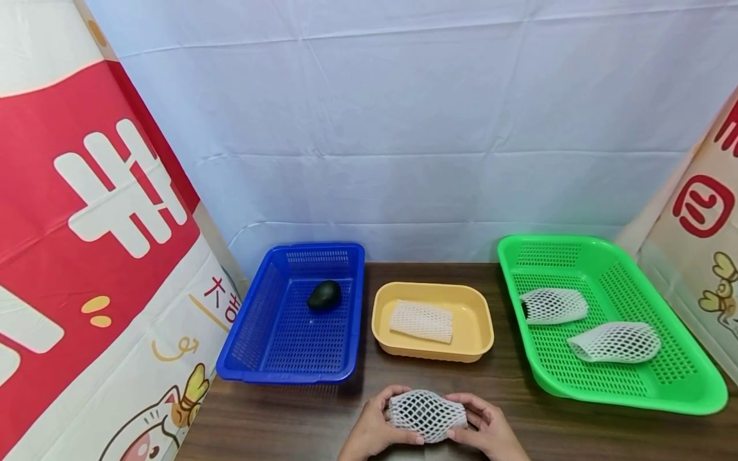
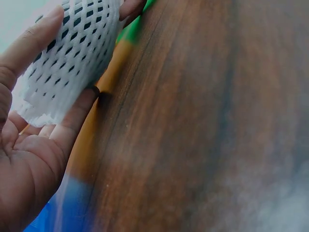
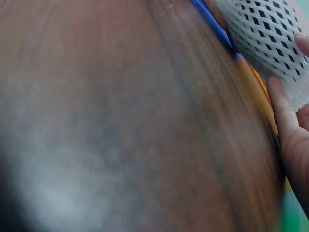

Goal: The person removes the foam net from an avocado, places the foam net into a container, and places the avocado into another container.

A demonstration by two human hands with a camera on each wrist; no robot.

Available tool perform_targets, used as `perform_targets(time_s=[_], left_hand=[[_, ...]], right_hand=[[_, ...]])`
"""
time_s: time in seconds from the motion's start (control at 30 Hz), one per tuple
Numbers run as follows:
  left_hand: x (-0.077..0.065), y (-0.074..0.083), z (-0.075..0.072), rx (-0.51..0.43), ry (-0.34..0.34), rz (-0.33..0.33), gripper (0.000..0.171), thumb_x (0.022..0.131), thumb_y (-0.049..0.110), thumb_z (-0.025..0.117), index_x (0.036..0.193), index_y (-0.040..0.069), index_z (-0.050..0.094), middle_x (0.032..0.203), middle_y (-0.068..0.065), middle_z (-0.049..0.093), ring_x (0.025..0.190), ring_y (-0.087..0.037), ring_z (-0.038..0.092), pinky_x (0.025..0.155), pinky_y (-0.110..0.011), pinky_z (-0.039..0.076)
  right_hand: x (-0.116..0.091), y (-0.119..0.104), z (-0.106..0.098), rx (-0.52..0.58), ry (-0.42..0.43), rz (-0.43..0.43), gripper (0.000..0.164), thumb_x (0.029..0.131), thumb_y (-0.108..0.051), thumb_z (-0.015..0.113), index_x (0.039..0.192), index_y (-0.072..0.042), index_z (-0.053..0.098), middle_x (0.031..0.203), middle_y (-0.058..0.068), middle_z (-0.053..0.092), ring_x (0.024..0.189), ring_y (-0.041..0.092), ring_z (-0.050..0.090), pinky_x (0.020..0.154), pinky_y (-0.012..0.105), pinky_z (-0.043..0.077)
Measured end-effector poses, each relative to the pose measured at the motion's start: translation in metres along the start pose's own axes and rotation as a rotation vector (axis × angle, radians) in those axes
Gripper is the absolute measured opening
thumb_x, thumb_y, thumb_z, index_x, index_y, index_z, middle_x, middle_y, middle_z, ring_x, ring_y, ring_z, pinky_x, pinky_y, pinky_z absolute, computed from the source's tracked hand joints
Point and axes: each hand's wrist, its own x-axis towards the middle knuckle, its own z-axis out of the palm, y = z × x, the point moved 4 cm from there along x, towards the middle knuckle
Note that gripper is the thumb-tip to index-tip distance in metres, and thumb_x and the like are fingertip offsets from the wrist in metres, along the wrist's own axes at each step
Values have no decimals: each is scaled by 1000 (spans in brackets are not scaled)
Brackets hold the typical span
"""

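A: Starting leftmost, what do we see?
B: A blue basket point(image 1: 288, 376) with a dark green fruit point(image 1: 325, 295). Then the left hand point(image 1: 375, 428), its thumb and fingers pinching the left end of a white foam sleeve point(image 1: 426, 415).
A: And the sleeve itself?
B: We find it stretched lengthwise between both hands, bulging round something dark, on the near side of the yellow tray point(image 1: 471, 320). The right hand point(image 1: 489, 428) pinches its right end.
A: What escapes us?
B: The dark thing shows only through the mesh. Both wrist views cut the sleeve off at the frame edge, and we cannot tell whether it touches the table point(image 1: 271, 422).
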Motion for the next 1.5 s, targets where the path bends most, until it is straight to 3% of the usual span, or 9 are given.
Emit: perform_targets(time_s=[0.37,0.5,0.67,0.83,1.03,1.23,1.4,1.5], left_hand=[[0,1,2,-6,-2,-39,66,65,-5,87,124,-1,58,111,-5,65,97,-16,64,78,-26,53],[0,1,2,47,25,-79,66,64,-2,89,122,3,60,111,-2,64,99,-14,62,80,-24,52],[0,2,4,133,29,-83,66,63,6,91,122,10,62,109,3,65,97,-11,61,78,-23,51],[-3,-1,2,58,15,-113,65,65,7,91,124,10,62,109,0,65,97,-15,62,74,-25,53],[-6,-1,0,25,20,-66,68,67,5,89,128,2,59,113,-5,64,98,-17,63,76,-26,54],[-9,5,0,-3,51,-64,70,70,3,87,132,-4,54,118,-11,61,101,-19,61,79,-27,53],[-12,14,-10,22,153,-21,58,77,4,82,128,-7,56,119,-21,60,99,-20,62,81,-27,52],[-15,18,-20,83,270,15,34,83,3,75,113,-7,63,105,-19,65,87,-17,64,74,-24,52]], right_hand=[[-1,0,-1,-15,26,26,55,80,5,75,125,20,48,117,2,64,107,15,60,88,26,49],[-2,2,-2,-43,36,44,53,80,2,75,124,19,50,116,0,64,107,13,61,88,23,48],[-5,4,-4,-70,65,35,52,80,0,76,122,19,51,114,-3,65,106,10,60,89,20,46],[-8,7,-3,-89,119,11,50,78,3,77,119,19,53,112,-2,67,104,9,61,88,20,47],[-8,8,-2,-96,178,14,48,77,1,78,118,16,57,113,3,67,103,11,62,87,21,48],[-9,7,0,-98,199,0,45,76,3,78,115,15,59,111,4,68,102,10,62,86,21,48],[-8,3,0,-111,207,26,47,76,0,79,117,14,59,113,7,67,104,9,61,87,19,47],[-8,2,0,-103,208,57,50,76,-1,80,119,14,59,114,7,67,105,9,61,88,19,46]])
